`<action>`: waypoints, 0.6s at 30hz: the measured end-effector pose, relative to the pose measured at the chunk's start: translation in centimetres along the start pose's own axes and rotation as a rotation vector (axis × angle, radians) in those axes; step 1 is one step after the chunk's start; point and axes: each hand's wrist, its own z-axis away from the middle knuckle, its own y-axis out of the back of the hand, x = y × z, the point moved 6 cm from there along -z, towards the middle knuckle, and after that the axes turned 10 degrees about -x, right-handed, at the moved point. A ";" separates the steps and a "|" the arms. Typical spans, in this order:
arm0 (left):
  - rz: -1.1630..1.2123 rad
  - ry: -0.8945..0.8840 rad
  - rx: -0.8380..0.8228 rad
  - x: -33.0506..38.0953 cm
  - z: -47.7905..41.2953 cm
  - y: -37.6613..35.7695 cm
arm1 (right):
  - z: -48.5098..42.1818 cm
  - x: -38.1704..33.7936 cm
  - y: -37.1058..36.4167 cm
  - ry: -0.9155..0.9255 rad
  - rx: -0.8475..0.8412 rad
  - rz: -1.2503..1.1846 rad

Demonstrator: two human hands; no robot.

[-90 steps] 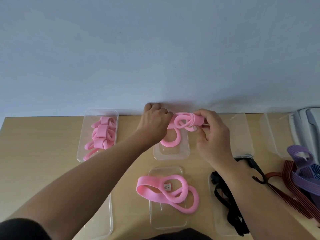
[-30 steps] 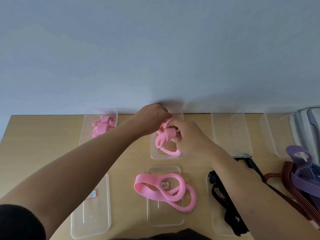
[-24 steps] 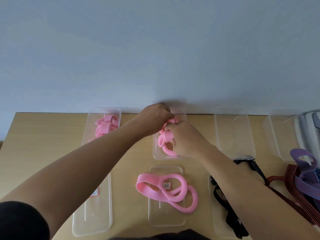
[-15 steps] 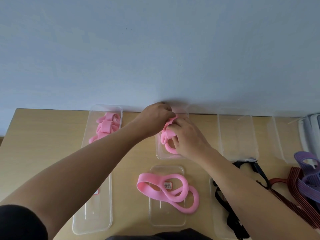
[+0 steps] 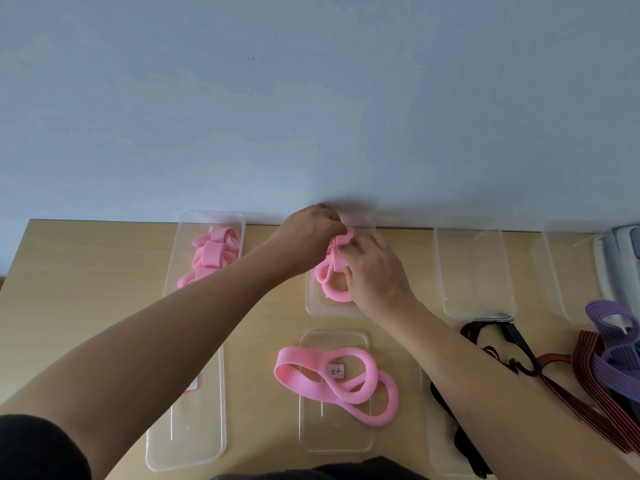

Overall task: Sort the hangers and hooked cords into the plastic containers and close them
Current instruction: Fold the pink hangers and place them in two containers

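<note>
Both hands meet over the middle container [image 5: 311, 308] at the back of the counter [image 5: 86, 289], packing a folded pink band [image 5: 333, 293] into it. The left hand [image 5: 306, 239] curls its fingers round the upper folds, while the right hand [image 5: 375, 275] pinches the bundle from the other side, its fingertips tucked into the loops. The lower loop already lies inside the container; the gathered top stands above the rim. To do this well, the folds should be pressed flat and low before either grip loosens, since the springy band looks likely to uncoil and ride over the wall, which would stop a lid seating. One hand could pin the bundle while the other fetches the lid [image 5: 334, 439] nearer the person, once the loose pink band [image 5: 346, 393] lying across it is moved off.
</note>
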 end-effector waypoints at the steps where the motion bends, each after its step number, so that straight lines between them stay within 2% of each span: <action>1: 0.015 -0.005 0.014 0.0 0.2 0.0 | 0.0 0.1 0.0 -0.007 0.004 0.032; 8: 0.158 -0.006 0.281 0.7 3.6 0.7 | 0.9 0.5 0.6 -0.006 -0.057 -0.060; 10: 0.188 0.036 0.371 1.0 5.1 0.8 | 1.9 0.4 1.2 -0.007 0.015 -0.111; 15: 0.242 0.119 0.498 2.0 10.1 -0.8 | 7.6 0.9 2.5 -0.152 0.339 -0.188; 18: 0.261 0.144 0.539 2.9 13.2 -2.7 | 11.7 -0.2 1.0 -0.165 0.313 -0.202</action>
